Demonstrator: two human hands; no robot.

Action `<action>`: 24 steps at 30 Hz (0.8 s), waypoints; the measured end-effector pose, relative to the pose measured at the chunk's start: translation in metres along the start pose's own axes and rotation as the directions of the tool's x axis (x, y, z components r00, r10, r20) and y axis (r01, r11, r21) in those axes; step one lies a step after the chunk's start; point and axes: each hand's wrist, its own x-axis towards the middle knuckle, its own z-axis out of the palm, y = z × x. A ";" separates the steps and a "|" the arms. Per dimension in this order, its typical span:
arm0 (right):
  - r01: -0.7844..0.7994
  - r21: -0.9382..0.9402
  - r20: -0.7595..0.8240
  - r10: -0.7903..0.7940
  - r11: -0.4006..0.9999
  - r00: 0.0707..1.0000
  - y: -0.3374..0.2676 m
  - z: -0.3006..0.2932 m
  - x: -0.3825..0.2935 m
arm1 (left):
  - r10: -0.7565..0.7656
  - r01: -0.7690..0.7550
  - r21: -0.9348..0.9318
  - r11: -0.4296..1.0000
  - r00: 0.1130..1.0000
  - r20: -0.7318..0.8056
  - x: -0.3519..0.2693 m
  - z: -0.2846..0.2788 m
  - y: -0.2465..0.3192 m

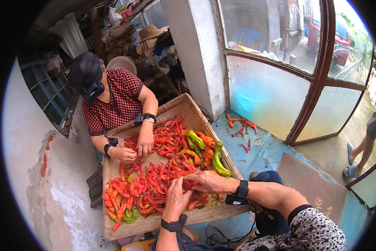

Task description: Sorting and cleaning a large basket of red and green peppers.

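A large woven tray [206, 213] lies before me, holding heaps of red chili peppers [153, 182]. My left hand [177, 196] and my right hand [211, 182] meet over its near right part, fingertips together around a red pepper [188, 184], partly hidden by the fingers. Beyond my right hand lie a long green pepper [218, 160] and several orange and green ones [206, 150]. Orange and red peppers with a curled green pepper [130, 216] fill the near left corner. Each of my wrists wears a black strap.
Across the tray, a co-worker [115, 100] handles peppers with both hands. A white pillar [200, 56] and glazed door panels [269, 94] stand beyond. Loose peppers [242, 122] lie on the blue floor. A black cable [219, 240] lies below the tray. Another person [363, 150] stands outside, far right.
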 end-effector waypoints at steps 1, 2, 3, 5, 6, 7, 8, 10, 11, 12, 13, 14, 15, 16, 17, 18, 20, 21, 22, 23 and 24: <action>-0.038 -0.028 -0.020 0.037 0.999 0.999 0.008 -0.001 -0.002 | 0.069 -0.069 -0.052 0.996 0.998 0.006 0.006 0.009 0.004; -0.046 0.002 0.001 0.046 0.999 0.999 0.023 0.001 0.001 | 0.067 -0.067 -0.105 0.992 0.998 -0.008 0.008 0.009 0.008; -0.070 0.032 0.016 0.070 0.997 0.997 0.031 0.003 0.000 | 0.062 -0.062 -0.113 0.992 0.998 0.003 0.009 0.009 0.001; -0.013 0.110 -0.048 0.019 0.994 0.999 0.026 0.014 0.012 | -0.040 0.044 -0.066 0.997 0.998 0.053 0.004 -0.005 -0.007; 0.013 0.158 -0.002 -0.012 0.987 1.000 0.013 0.013 0.019 | 0.054 -0.055 0.030 0.998 0.998 0.020 0.000 -0.006 -0.029; 0.053 0.070 0.017 -0.055 0.996 0.998 0.030 0.029 0.021 | 0.103 -0.094 0.101 0.990 0.991 -0.086 -0.001 0.000 -0.033; 0.075 -0.034 0.129 -0.070 0.997 0.989 0.039 0.034 0.022 | 0.024 -0.029 0.099 0.995 0.999 0.043 -0.004 -0.006 -0.031; 0.096 -0.129 0.242 -0.062 0.987 0.968 0.040 0.033 0.015 | 0.108 -0.151 0.360 0.921 0.985 0.137 -0.007 0.000 -0.044; 0.046 -0.143 0.253 -0.008 0.989 0.968 0.041 0.030 0.009 | 0.004 -0.078 0.396 0.915 0.983 0.184 -0.009 0.005 -0.041; 0.007 -0.156 0.266 0.035 0.988 0.963 0.042 0.027 0.005 | 0.021 -0.097 0.388 0.917 0.980 0.196 -0.007 0.010 -0.041; -0.005 -0.167 0.257 0.049 0.986 0.965 0.044 0.026 0.003 | 0.012 -0.078 0.353 0.932 0.983 0.185 -0.005 0.014 -0.041; 0.006 -0.146 0.232 0.029 0.989 0.972 0.046 0.025 0.001 | 0.001 -0.057 0.318 0.946 0.985 0.172 -0.001 0.017 -0.039; 0.014 -0.126 0.208 0.012 0.992 0.978 0.049 0.025 -0.001 | 0.016 -0.071 0.306 0.949 0.984 0.178 0.003 0.013 -0.027; -0.005 -0.100 0.208 0.026 0.995 0.978 0.049 0.024 -0.002 | -0.021 -0.044 0.308 0.950 0.979 0.202 0.007 0.004 -0.005; -0.052 -0.072 0.217 0.067 0.996 0.974 0.039 0.022 0.001 | -0.060 -0.012 0.310 0.951 0.973 0.221 0.007 -0.004 0.009; -0.057 -0.074 0.190 0.070 0.996 0.979 0.034 0.023 0.003 | 0.037 -0.069 0.292 0.954 0.993 0.115 0.003 -0.003 0.008; -0.031 -0.033 0.155 0.036 0.999 0.987 0.040 0.031 0.006 | 0.010 -0.036 0.243 0.969 0.994 0.107 0.005 -0.003 0.015; 0.002 0.013 0.148 -0.004 1.000 0.989 0.044 0.032 0.006 | 0.032 -0.052 0.240 0.969 0.996 0.085 0.006 -0.001 0.020; -0.016 0.081 0.104 0.008 0.997 0.995 0.038 0.031 0.004 | 0.013 -0.025 0.178 0.984 0.997 0.072 0.004 -0.004 0.020; 0.011 0.011 0.214 -0.013 1.000 0.977 0.039 0.023 0.003 | -0.010 0.003 0.116 0.993 0.998 0.061 0.003 -0.006 0.019; -0.001 0.054 0.229 -0.012 0.999 0.973 0.033 0.018 0.004 | 0.001 -0.002 0.049 0.999 1.000 0.029 0.004 -0.005 0.021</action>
